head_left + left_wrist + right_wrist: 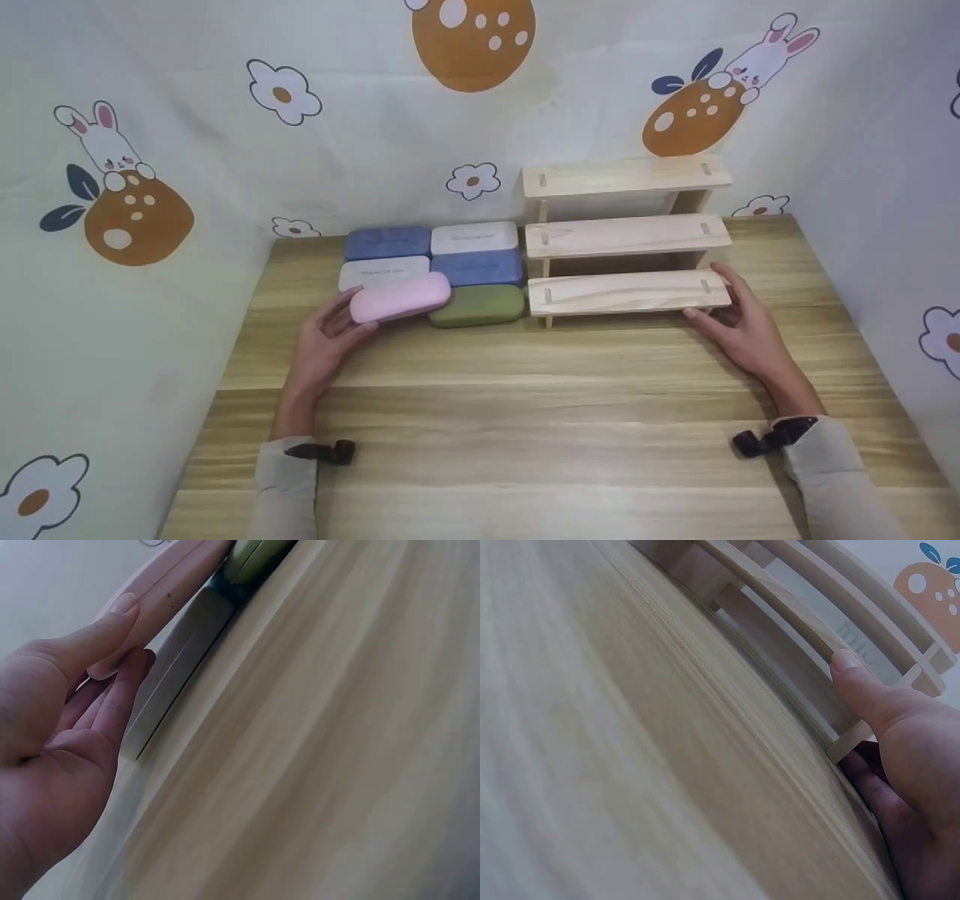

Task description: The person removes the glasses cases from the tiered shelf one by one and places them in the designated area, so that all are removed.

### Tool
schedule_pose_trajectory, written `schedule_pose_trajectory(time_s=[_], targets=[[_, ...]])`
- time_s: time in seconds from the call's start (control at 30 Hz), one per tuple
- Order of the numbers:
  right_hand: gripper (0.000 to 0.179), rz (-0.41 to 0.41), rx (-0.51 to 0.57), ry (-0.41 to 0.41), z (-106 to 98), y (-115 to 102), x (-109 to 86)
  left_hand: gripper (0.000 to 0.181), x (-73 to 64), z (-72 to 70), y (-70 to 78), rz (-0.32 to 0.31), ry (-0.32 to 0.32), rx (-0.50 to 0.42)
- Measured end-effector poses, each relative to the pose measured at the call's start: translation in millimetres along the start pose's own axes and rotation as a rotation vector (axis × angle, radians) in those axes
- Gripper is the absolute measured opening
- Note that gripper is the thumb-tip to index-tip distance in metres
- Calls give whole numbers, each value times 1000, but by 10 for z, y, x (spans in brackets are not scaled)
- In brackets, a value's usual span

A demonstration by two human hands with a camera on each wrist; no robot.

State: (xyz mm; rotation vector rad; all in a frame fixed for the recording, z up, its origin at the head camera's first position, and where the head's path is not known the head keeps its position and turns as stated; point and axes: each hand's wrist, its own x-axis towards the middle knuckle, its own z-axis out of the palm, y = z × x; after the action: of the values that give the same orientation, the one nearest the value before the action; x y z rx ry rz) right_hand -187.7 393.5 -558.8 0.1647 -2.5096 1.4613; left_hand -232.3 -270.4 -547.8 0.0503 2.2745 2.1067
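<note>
A pink glasses case (400, 298) is pinched at its left end by my left hand (326, 341), thumb along the near side and fingers at the back and below. The case sits slightly slanted, overlapping a white case (384, 271) and a green case (480, 305) in the head view. In the left wrist view, the pink case (161, 596) is raised above the row. To the right is a three-step wooden stand (628, 292). My right hand (746, 337) grips the right end of its lowest step, thumb at the front edge, other fingers around the side.
Behind the pink case lie two blue cases (388, 243) and another white case (475, 238), packed side by side. The green case ends close to the stand's left side. A patterned cloth wall (360, 165) rises behind and beside the wood-grain table (540, 435).
</note>
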Motion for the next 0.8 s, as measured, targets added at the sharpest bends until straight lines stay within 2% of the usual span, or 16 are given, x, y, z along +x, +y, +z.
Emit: schedule_pose_trajectory(time_s=[0.23, 0.53, 0.8], targets=[[87, 10, 2, 0, -9, -9, -1, 77, -45, -172, -28, -24, -1, 40], [89, 11, -1, 1, -2, -3, -7, 79, -108, -293, -39, -57, -6, 119], [87, -4, -7, 3, 9, 19, -12, 80, -166, -391, -82, -75, -7, 120]])
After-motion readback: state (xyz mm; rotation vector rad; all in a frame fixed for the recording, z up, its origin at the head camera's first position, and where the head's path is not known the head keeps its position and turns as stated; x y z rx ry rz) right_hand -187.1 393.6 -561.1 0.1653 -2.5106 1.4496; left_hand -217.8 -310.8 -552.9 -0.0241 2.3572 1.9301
